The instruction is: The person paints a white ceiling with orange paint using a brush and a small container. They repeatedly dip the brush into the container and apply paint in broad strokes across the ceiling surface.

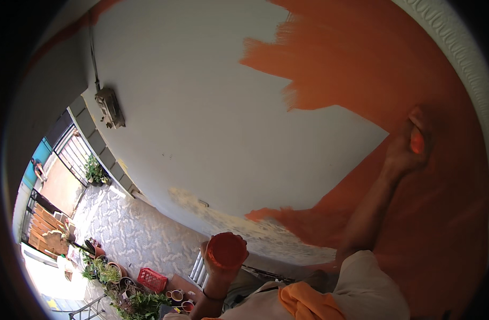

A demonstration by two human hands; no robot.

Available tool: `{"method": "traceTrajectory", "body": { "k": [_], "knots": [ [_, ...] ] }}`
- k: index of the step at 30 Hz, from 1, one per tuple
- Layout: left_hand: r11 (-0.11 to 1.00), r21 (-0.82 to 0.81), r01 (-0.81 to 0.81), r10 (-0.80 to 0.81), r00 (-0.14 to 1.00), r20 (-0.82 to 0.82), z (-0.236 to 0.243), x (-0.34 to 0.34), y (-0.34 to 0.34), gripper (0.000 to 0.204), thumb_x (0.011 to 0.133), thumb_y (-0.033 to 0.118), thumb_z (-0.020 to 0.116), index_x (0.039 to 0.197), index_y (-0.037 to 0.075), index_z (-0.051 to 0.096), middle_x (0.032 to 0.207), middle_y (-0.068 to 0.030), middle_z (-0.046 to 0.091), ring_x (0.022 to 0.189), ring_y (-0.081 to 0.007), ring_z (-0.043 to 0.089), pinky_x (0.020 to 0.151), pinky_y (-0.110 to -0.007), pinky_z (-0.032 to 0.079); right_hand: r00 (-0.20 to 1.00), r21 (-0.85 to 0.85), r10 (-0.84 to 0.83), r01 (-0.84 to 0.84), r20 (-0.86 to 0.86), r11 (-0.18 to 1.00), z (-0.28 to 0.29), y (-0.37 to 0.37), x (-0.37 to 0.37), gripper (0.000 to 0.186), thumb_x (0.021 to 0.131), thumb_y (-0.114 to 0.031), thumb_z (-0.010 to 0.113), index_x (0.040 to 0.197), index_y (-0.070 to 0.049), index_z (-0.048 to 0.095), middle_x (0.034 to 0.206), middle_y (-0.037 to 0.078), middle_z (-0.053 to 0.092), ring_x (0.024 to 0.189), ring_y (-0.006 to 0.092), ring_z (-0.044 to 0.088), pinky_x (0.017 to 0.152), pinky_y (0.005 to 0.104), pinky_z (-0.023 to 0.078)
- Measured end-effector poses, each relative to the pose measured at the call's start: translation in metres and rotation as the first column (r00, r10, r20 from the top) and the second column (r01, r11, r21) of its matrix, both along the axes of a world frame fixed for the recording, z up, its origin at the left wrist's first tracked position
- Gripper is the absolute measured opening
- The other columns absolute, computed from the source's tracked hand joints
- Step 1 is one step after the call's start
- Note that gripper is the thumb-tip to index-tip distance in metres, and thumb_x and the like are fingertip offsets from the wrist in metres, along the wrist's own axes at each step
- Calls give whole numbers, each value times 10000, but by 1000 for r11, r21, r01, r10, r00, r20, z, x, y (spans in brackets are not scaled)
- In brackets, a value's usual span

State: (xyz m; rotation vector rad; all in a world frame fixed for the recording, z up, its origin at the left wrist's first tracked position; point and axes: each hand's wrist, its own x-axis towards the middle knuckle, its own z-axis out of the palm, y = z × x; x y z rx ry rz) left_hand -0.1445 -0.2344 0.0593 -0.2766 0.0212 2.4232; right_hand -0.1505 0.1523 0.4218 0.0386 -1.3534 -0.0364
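My left hand (219, 273) is wrapped round a small round container of orange-red paint (227, 250), held up low in the middle. Its open top faces me. At the right, my right arm reaches up to the wall, and my right hand (405, 152) is closed on a paint-covered paintbrush (416, 140). Most of the brush is hidden by the fingers; its bristles cannot be made out. Wet-looking orange paint (351, 58) covers the wall's upper and right parts with ragged brush edges. A pale grey unpainted area (201, 106) lies left of it.
A metal box (110, 108) with a conduit is fixed on the wall. Below are a patterned paved floor (132, 229), potted plants (108, 272), a red plastic crate (152, 279) and part of a metal ladder (199, 271). A person (39, 170) is far off beyond the gate.
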Motion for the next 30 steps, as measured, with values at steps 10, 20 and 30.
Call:
{"method": "traceTrajectory", "body": {
  "k": [10, 20, 30],
  "knots": [
    [975, 221, -39, 59, 995, -83, 2, 6, 0, 585, 1019, 589, 567, 1264, 64, 652, 1275, -178, 647, 1236, -347, 587, 921, -513, 561, 966, 345, 189, -240, 175, 908, 27, -202, -239, 224, 732, -22, 803, 869, -166, 700, 843, 30, 562, 764, 219, 613, 588, 359, 516],
    [984, 155, -87, 82, 996, 39, -15, 15, -18, 641, 1005, 649, 543, 1269, 77, 667, 1221, -190, 692, 1146, -405, 649, 879, -538, 576, 869, -118, 469, -488, -156, 865, 52, -25, -29, 22, 935, 56, 738, 950, 71, 730, 951, 112, 768, 795, 166, 716, 707, 298, 603],
    [976, 204, -80, 95, 993, -64, -6, 4, -17, 581, 1042, 574, 554, 1318, 70, 638, 1281, -196, 655, 1195, -414, 623, 933, -573, 561, 940, 213, -341, 334, -7, 918, 84, -123, -163, 277, 778, -125, 854, 1007, -226, 736, 937, 39, 577, 861, 219, 637, 671, 386, 568]
  ]
}}
